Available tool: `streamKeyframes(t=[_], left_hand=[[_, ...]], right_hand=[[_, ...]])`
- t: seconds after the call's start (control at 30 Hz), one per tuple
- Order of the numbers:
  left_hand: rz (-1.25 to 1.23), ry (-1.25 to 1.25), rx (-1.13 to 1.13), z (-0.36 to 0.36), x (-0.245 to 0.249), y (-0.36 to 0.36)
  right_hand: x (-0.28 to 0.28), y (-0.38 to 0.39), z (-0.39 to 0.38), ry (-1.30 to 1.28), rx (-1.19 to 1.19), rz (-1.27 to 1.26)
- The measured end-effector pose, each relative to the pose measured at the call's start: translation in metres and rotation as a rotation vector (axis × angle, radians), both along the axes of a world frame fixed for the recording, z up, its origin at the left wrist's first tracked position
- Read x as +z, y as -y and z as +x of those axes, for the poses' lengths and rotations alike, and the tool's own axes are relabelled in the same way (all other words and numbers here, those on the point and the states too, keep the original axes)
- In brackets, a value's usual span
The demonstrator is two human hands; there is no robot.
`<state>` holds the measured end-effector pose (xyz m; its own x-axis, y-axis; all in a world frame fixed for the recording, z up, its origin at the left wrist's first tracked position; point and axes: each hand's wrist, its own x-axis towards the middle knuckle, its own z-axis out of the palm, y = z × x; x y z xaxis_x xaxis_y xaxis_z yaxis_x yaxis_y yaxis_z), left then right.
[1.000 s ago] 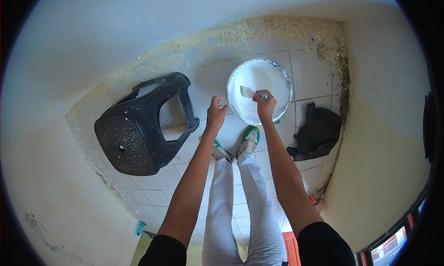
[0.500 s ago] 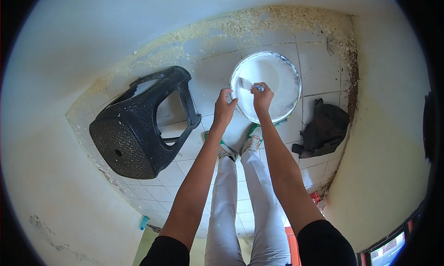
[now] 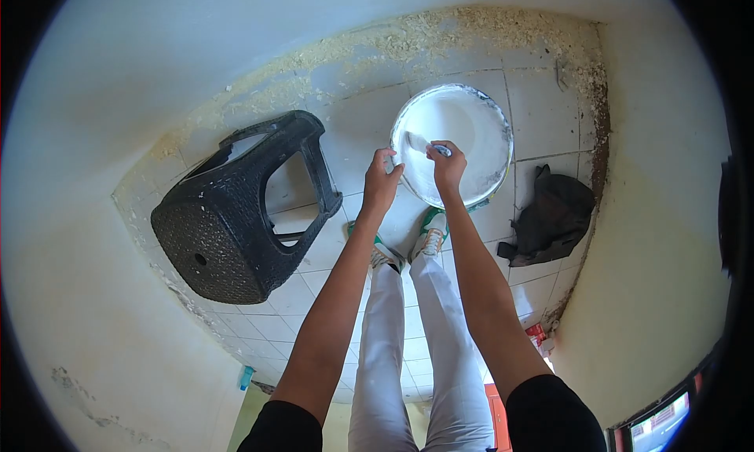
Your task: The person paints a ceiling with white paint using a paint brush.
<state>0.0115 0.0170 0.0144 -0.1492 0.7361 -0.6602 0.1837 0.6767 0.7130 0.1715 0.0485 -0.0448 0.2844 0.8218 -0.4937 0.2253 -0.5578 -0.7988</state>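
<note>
Right hand (image 3: pixel 448 168) pinches what looks like a putty knife (image 3: pixel 420 143) over the round, white-coated bucket (image 3: pixel 471 138); left hand (image 3: pixel 381 181) grips its rim.

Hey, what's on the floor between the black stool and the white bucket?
Bare floor tiles in the head view; the left hand grips the bucket rim beside that stretch.

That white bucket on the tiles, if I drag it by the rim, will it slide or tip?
Likely slides: the white bucket is wide and sits flat on smooth floor tiles. Possibly heavy: white paste shows inside, level unclear. The smeared rim may be slippery where the left hand grips; the right hand holds a flat tool.
</note>
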Motion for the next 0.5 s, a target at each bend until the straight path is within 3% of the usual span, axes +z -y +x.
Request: streamKeyframes(t=[0.17, 0.23, 0.5], left_hand=[[0.035, 0.023, 0.011, 0.001, -0.001, 0.004], [0.014, 0.017, 0.014, 0.001, -0.001, 0.005], [0.004, 0.009, 0.03, 0.003, -0.004, 0.01]], right_hand=[[0.02, 0.002, 0.012, 0.07, 0.069, 0.034], [0.031, 0.004, 0.019, 0.17, 0.197, 0.16], [0.038, 0.011, 0.043, 0.13, 0.23, 0.218]])
